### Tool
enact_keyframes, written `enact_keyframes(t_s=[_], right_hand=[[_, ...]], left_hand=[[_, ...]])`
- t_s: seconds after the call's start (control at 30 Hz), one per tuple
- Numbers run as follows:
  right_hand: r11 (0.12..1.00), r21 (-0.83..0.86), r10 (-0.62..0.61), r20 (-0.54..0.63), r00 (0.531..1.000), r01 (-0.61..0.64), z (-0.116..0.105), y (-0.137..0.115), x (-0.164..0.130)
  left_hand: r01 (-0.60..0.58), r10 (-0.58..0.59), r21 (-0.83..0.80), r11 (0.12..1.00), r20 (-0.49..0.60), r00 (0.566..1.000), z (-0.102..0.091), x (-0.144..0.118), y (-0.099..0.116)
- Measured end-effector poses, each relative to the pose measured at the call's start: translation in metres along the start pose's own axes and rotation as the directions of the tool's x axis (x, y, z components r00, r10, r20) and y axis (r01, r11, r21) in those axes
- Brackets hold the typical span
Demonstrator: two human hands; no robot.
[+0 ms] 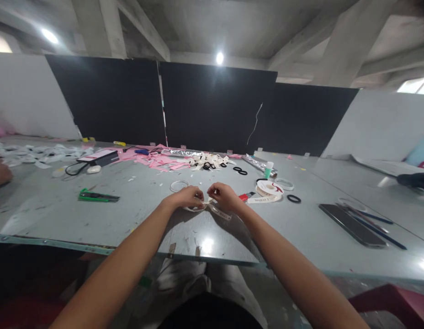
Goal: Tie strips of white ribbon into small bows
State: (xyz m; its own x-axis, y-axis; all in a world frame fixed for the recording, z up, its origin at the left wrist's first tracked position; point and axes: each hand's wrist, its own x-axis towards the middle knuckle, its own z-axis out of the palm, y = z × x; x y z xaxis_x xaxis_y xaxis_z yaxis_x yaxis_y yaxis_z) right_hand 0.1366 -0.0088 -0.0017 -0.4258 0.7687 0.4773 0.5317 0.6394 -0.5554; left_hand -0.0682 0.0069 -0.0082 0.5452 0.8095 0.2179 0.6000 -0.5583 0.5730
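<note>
Close together over the table, my left hand [188,197] and my right hand [225,194] both pinch a cream printed ribbon [220,213]. The ribbon is gathered or knotted between my fingertips, and its printed tail hangs toward the table's front edge below my right hand. A loop of it shows under my left fingers; the exact shape there is too small to tell. To the right of my right hand lies a ribbon spool [269,188] with a printed strip unrolled from it. A red-handled cutter [246,196] lies partly behind my right wrist.
Behind my hands are a pile of cream ribbon bows [212,161], black rings [240,171] and pink strips [157,160]. A green cutter [98,196] lies left; a phone [352,225] and pens lie right. A glue bottle [268,170] stands near the spool. Another person's hand [0,175] shows far left.
</note>
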Motion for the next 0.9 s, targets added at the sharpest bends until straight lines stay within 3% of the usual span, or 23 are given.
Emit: enact_keyframes(t_s=[0.1, 0.27, 0.5, 0.9], right_hand=[[0.997, 0.075, 0.005, -0.055, 0.998, -0.001, -0.004, 0.0, 0.003], [0.992, 0.116, 0.072, -0.176, 0.982, -0.052, -0.013, 0.003, 0.004], [0.999, 0.023, 0.046, -0.117, 0.992, -0.043, -0.014, 0.006, 0.003], [0.998, 0.055, 0.016, 0.006, 1.0, -0.016, -0.007, 0.011, 0.0]], left_hand=[[0.024, -0.027, -0.067, 0.998, -0.043, 0.999, 0.004, 0.004, 0.005], [0.035, -0.087, -0.232, 0.972, -0.216, 0.972, 0.011, 0.012, 0.008], [0.165, -0.236, -0.499, 0.851, -0.082, 0.968, 0.013, 0.013, 0.007], [0.158, -0.208, -0.443, 0.882, -0.066, 0.976, 0.013, 0.013, 0.011]])
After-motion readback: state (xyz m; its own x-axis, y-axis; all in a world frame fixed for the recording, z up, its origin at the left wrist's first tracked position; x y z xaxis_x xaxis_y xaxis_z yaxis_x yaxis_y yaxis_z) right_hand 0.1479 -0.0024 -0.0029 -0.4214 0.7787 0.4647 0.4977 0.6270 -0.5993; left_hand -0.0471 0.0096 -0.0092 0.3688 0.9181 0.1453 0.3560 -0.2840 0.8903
